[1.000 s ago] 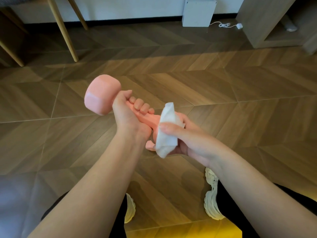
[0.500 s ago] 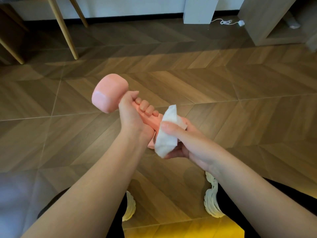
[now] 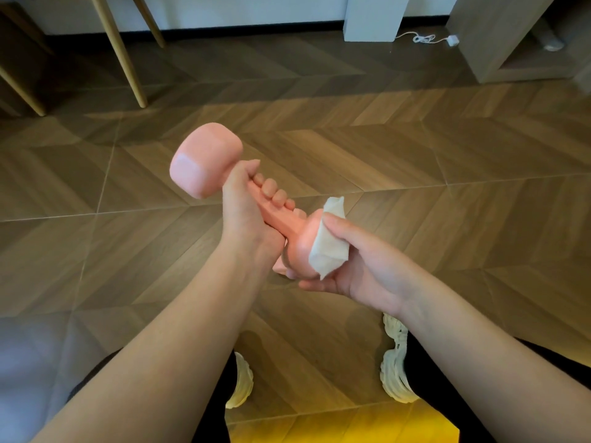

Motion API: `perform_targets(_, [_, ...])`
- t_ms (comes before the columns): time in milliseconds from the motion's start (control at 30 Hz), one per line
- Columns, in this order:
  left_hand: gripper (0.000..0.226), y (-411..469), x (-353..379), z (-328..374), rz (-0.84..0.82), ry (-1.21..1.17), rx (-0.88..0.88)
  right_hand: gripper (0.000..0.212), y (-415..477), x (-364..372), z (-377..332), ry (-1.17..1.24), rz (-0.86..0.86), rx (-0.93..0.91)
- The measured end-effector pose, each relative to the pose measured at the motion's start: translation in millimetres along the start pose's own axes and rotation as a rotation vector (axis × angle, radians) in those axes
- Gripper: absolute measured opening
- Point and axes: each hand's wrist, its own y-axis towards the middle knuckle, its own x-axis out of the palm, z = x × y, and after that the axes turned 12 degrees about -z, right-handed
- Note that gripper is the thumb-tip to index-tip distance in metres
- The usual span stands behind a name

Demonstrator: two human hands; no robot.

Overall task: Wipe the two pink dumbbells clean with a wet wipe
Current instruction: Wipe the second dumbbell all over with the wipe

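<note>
One pink dumbbell is held in the air over the wooden floor, tilted with its far head up and to the left. My left hand grips its handle, fingers curled round it. My right hand holds a folded white wet wipe against the near head of the dumbbell, thumb on top of the wipe and fingers cupped beneath the head. Much of the near head is covered by the wipe and my right hand. No second dumbbell is in view.
Wooden chevron floor lies below. Pale wooden furniture legs stand at the back left. A white box with a cable sits by the wall. A wooden cabinet is at the back right. My shoes are below.
The wipe has slid from the handle end down onto the side of the near head, which now shows more pink. The whole dumbbell has shifted slightly right and turned a little.
</note>
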Motion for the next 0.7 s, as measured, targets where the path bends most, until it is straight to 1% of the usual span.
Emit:
perform_targets(67, [0.031, 2, -1, 0, 0.029, -0.017, 0.01, 0.067, 1, -1, 3, -0.078, 0.044, -0.059])
perform_targets(200, [0.03, 6, -3, -2, 0.088, -0.07, 0.012, 0.054, 0, 1, 3, -0.318, 0.191, -0.139])
perform_targets(267, [0.031, 7, -4, -3, 0.104, -0.087, 0.009, 0.046, 5, 5, 6, -0.384, 0.269, -0.151])
perform_targets(333, [0.031, 8, -5, -1, 0.094, -0.075, 0.007, 0.042, 10, 9, 6, -0.388, 0.308, -0.156])
perform_targets(400, [0.031, 9, -5, 2, 0.082, -0.048, 0.01, 0.043, 10, 5, 4, -0.346, 0.254, -0.131])
perform_targets(500, [0.031, 9, -6, 6, 0.079, -0.057, 0.024, 0.055, 1, 0, -5, -0.281, 0.094, -0.084])
perform_targets(533, [0.032, 9, -7, 7, 0.082, -0.063, 0.024, 0.057, -2, -1, -6, -0.282, 0.071, -0.077])
perform_targets(600, [0.032, 7, -9, 5, 0.087, -0.062, 0.02, 0.055, -3, 0, -4, -0.328, 0.099, -0.077])
perform_targets(700, [0.032, 4, -6, 2, 0.08, -0.039, 0.014, 0.052, 3, 5, 2, -0.391, 0.207, -0.087])
